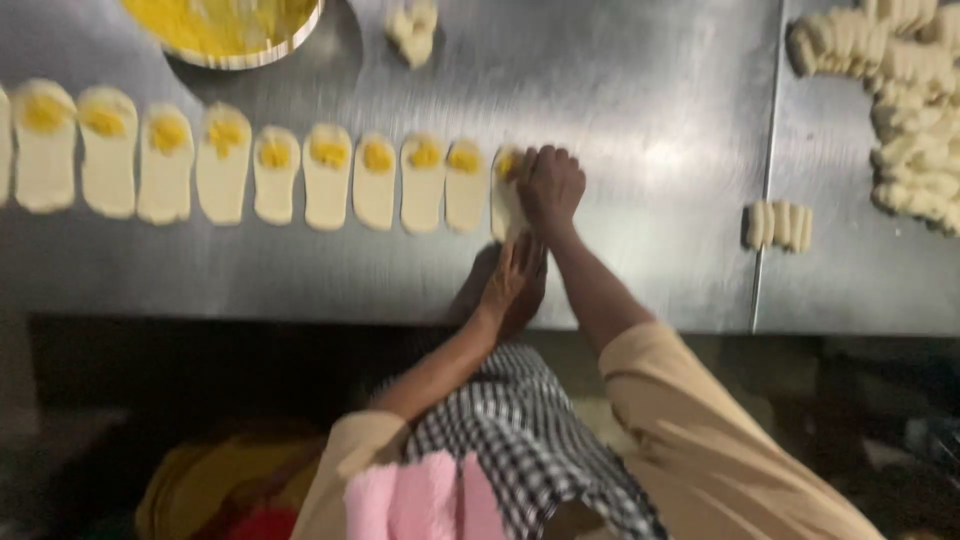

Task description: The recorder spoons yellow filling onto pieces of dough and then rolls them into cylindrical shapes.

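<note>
You see pale cream oval dough pieces (275, 175) dabbed with yellow filling (275, 154) on the grey steel table (650, 110); the black-and-white checked cloth (520, 430) meets what looks like pink fabric (420, 500).

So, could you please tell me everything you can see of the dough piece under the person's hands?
The dough piece is a pale, soft-looking flat oval lying on the steel table, last on the right of a row of similar pieces. A dab of yellow filling sits at its top end. The right hand covers its upper right part; the left hand rests at its lower end. The picture is blurred.
</note>
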